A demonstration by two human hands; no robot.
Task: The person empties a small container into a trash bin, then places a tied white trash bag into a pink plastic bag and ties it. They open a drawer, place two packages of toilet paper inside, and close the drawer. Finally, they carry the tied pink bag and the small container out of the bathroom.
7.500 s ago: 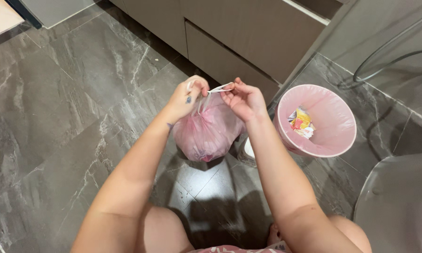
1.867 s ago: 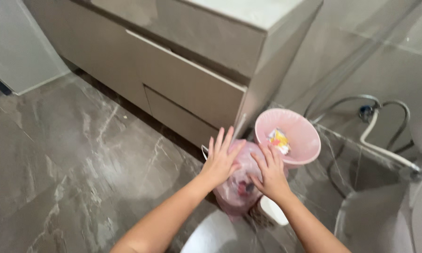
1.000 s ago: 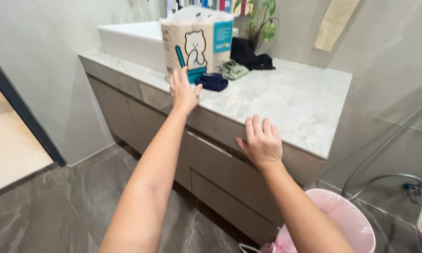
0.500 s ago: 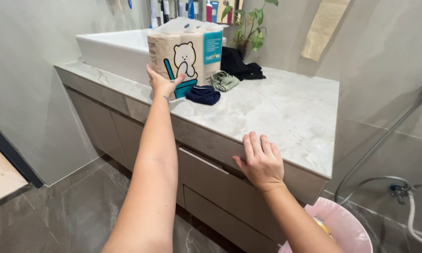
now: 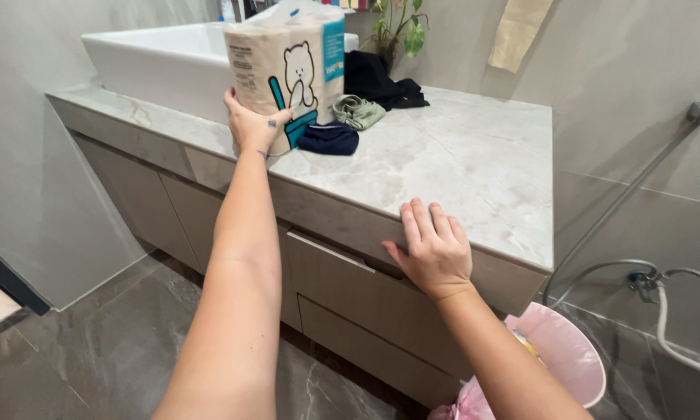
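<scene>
Toilet-paper pack (image 5: 285, 66), a tall plastic-wrapped bundle of rolls, is standing on the marble counter (image 5: 474, 167) at about 11 o'clock in the head view, just in front of the white basin (image 5: 152, 58), with a navy cloth (image 5: 328, 138) and a green cloth (image 5: 358, 111) lying at its 4 o'clock. Left hand (image 5: 250, 124) is cupping the pack's lower front corner with fingers wrapped onto the wrap, while right hand (image 5: 434, 250) is resting open, palm down, over the counter's front edge at 5 o'clock. It looks light, bulky and squashy under slick film, so gripping low across a corner or hooking the wrap seems surest.
</scene>
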